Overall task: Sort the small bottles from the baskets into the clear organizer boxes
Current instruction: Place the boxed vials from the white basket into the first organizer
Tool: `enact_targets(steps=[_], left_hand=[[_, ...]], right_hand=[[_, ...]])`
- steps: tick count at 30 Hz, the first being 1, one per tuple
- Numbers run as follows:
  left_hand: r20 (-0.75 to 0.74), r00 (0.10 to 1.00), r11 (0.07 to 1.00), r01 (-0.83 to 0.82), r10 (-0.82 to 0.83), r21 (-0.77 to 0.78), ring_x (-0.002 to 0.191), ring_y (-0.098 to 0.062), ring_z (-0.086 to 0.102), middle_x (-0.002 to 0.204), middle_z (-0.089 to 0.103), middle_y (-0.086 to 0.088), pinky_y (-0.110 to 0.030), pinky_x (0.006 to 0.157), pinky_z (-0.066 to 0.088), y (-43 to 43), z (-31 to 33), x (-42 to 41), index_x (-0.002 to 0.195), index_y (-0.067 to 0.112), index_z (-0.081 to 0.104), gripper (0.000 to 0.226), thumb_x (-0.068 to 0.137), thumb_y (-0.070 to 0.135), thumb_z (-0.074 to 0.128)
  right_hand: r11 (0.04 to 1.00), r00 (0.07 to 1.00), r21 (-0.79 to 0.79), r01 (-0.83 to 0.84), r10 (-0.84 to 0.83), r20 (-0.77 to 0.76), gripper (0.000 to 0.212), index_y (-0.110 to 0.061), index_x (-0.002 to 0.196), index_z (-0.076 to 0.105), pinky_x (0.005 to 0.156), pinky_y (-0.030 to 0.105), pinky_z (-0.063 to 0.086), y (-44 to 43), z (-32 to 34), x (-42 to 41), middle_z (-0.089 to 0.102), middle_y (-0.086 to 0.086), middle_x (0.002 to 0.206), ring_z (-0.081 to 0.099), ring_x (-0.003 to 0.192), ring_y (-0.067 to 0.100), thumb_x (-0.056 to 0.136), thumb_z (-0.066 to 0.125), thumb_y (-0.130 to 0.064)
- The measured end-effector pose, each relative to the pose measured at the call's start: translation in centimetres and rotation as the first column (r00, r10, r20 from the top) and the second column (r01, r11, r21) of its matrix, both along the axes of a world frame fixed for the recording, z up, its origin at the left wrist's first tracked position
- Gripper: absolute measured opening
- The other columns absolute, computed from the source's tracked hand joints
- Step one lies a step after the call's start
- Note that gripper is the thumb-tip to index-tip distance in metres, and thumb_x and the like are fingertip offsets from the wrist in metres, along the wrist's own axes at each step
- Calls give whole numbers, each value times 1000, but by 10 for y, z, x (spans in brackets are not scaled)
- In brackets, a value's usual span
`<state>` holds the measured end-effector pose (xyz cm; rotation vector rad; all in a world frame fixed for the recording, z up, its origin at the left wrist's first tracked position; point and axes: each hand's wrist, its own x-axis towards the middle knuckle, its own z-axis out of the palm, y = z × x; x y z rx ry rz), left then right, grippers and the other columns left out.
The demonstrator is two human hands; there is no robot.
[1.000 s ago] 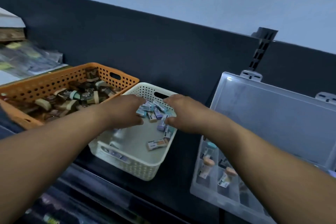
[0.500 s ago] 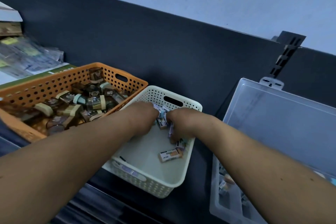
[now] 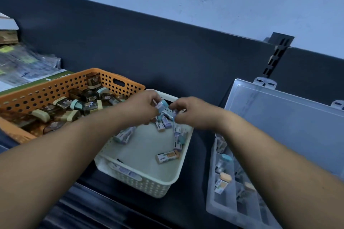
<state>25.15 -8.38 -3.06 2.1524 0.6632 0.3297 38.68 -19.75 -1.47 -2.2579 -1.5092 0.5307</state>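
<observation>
Small bottles [image 3: 164, 120] sit bunched at far end of white basket [image 3: 141, 179]. My left hand [image 3: 143, 107] pinches teal-capped bottle [image 3: 162, 105], and right hand [image 3: 191, 112] curls round others. Pick step; next move is to carry them to the clear organizer box [image 3: 221, 210] and match compartments.

This looks like a shop or stockroom: a slotted shelving rail [image 3: 277, 55] climbs the wall beyond the right hand [image 3: 193, 112], baskets of small labelled bottles [image 3: 168, 156] crowd the dark counter [image 3: 201, 163] around the left hand [image 3: 144, 107], and wrapped packets [image 3: 24, 65] are stacked far to its left.
</observation>
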Motion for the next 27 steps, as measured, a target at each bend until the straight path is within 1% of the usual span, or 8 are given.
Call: enact_targets(steps=[3, 5, 8, 13, 17, 20, 23, 27], left_hand=[[88, 995, 987, 57, -43, -154, 76, -17, 61, 90, 66, -7, -36, 69, 52, -17, 15, 1, 119, 23, 56, 37, 91, -2, 50], [116, 991, 984, 79, -60, -162, 77, -17, 60, 90, 68, -6, -36, 72, 51, -31, 24, 7, 114, 23, 62, 37, 90, -2, 50], [165, 984, 975, 104, -71, -198, 73, -15, 59, 84, 68, -4, -30, 65, 49, -55, 32, 19, 104, 21, 66, 25, 92, 3, 53], [219, 970, 960, 158, -107, -231, 64, -13, 57, 81, 66, -5, -29, 59, 48, -99, 42, 44, 94, 19, 63, 9, 94, 15, 55], [258, 951, 929, 241, -169, -282, 63, -17, 55, 74, 58, -9, -32, 57, 56, -143, 46, 64, 87, 14, 59, 6, 92, 11, 58], [244, 944, 931, 281, -223, -235, 66, -24, 57, 74, 59, -10, -44, 69, 55, -172, 47, 76, 81, 13, 60, 9, 87, 7, 61], [231, 927, 916, 345, -297, -204, 65, -18, 62, 75, 65, -7, -33, 65, 55, -200, 49, 85, 89, 10, 65, 7, 87, 4, 62], [212, 912, 902, 390, -350, -185, 70, -16, 60, 75, 66, -3, -33, 77, 54, -233, 45, 93, 91, 9, 68, 7, 87, 5, 64]], right_hand=[[990, 886, 74, 117, -70, -458, 27, -10, 116, 64, 93, 31, 50, -25, 7, 1, 66, 10, 106, 63, 92, 15, 93, 52, -6], [978, 802, 93, 189, -99, -590, 26, -3, 114, 63, 97, 35, 49, -42, 14, 1, 64, 11, 100, 65, 87, 17, 97, 45, -7], [954, 729, 125, 274, -121, -674, 30, -6, 103, 63, 83, 31, 53, -72, 28, 2, 66, 10, 91, 65, 77, 18, 100, 34, -10], [920, 814, 214, 328, -160, -559, 27, -1, 107, 58, 82, 37, 56, -130, 39, 17, 67, 23, 95, 67, 72, 18, 104, 34, -13], [891, 878, 285, 353, -210, -430, 19, -6, 96, 53, 61, 28, 52, -182, 46, 28, 62, 13, 75, 61, 55, 12, 104, 36, -11], [875, 902, 307, 376, -268, -339, 15, -7, 95, 54, 67, 31, 55, -221, 48, 37, 61, 14, 78, 62, 60, 14, 102, 41, -10], [884, 913, 268, 384, -321, -251, 13, -6, 97, 58, 75, 32, 57, -261, 48, 42, 64, 11, 80, 65, 68, 15, 100, 50, -15], [902, 923, 202, 380, -356, -145, 8, -18, 92, 67, 83, 41, 56, -300, 37, 47, 69, 2, 80, 66, 74, 16, 95, 59, -20]])
